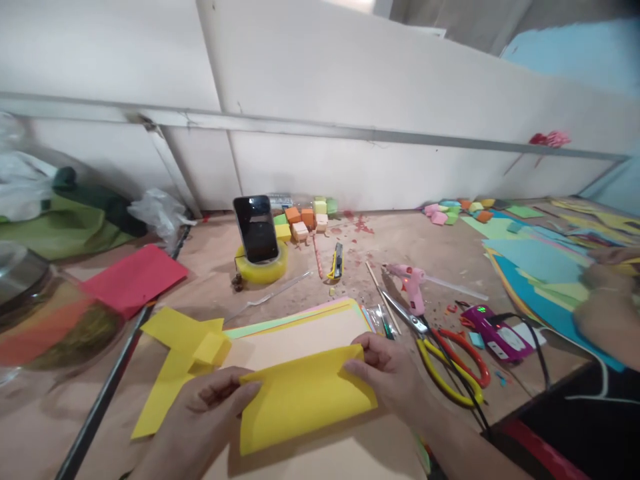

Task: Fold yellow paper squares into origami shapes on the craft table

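A bent sheet of yellow paper (305,400) is held up between my two hands, its far edge curled over. My left hand (215,407) pinches its left corner with thumb and fingers. At the right corner, my right hand (385,370) grips it the same way. Under it lies a stack of coloured paper with a pale peach sheet (290,343) on top. Left of the stack is a yellow paper cutout (173,357) with a small folded yellow box shape (211,350) on it.
Scissors (420,327), a pink glue gun (410,283) and a purple power strip (500,337) with cables lie to the right. Behind are a cutter knife (337,260), a phone (256,230) on a tape roll (263,267) and paper cubes (300,230). Another person's arm (607,307) reaches in at right.
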Demonstrator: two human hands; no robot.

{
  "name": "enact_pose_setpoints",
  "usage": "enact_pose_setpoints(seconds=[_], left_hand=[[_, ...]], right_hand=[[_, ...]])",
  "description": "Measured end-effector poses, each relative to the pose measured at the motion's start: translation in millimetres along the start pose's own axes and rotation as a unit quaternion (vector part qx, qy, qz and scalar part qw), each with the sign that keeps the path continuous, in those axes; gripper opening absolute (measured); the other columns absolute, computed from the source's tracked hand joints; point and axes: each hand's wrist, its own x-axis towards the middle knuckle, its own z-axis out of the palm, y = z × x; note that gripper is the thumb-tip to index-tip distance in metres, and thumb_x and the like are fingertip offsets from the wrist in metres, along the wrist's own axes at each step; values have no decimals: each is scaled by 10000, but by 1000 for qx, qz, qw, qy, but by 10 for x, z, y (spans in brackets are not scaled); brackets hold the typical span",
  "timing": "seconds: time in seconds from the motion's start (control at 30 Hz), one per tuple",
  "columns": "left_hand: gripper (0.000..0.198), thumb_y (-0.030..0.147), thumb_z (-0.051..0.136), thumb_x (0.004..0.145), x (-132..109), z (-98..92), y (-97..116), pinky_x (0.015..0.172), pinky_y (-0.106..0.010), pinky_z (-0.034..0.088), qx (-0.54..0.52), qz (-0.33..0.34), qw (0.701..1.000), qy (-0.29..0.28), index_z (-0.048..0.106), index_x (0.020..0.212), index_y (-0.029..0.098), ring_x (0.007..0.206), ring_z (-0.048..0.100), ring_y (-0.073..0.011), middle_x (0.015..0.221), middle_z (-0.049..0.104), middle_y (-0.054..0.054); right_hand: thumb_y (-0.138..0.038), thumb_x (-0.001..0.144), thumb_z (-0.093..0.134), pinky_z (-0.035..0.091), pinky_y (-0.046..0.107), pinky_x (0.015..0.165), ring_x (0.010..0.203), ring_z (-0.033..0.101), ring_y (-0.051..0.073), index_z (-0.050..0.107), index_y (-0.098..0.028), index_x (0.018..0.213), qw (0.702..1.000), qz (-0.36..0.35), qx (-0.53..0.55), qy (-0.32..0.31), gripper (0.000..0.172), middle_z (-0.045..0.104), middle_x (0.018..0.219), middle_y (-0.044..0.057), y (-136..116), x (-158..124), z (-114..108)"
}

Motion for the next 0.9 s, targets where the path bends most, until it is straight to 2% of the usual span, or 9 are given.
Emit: enact_pose_setpoints(seconds=[0.13,0.33,0.53,0.73,0.9], left_hand=[[254,457,723,673,1,-13,41,626,-243,518,40,61,997,15,746,634,206,703,636,-212,689,706,-43],[282,427,792,575,20,35,51,539,-237,499,25,42,996,72,730,690,177,597,613,-180,624,681,-31],[278,420,767,608,-8,79,71,524,-225,479,14,59,997,56,692,641,155,568,577,-151,594,656,-32],[275,428,764,613,-40,62,101,521,-220,471,26,71,996,56,684,621,165,569,565,-149,596,655,-24],[292,457,768,590,-2,59,88,509,-213,468,32,64,997,40,691,602,175,563,571,-156,583,658,-24]], right_hand=[[-571,613,780,461,210,504,539,594,118,592,-171,741,1000,-11,-19,-1,460,647,614,-4,4,-2,-3],[-619,625,750,438,204,484,533,568,115,613,-166,746,996,-30,-75,27,488,631,600,-5,52,-12,-53],[-580,681,736,393,204,456,512,519,105,619,-161,763,992,-57,-104,39,442,589,574,-10,182,-4,-134],[-634,681,695,381,219,472,520,499,110,613,-160,742,989,-53,-136,38,485,581,577,-4,21,-49,-60],[-611,711,671,314,199,458,505,425,83,587,-157,712,986,-70,-147,42,461,498,548,-36,-10,-42,-28]])
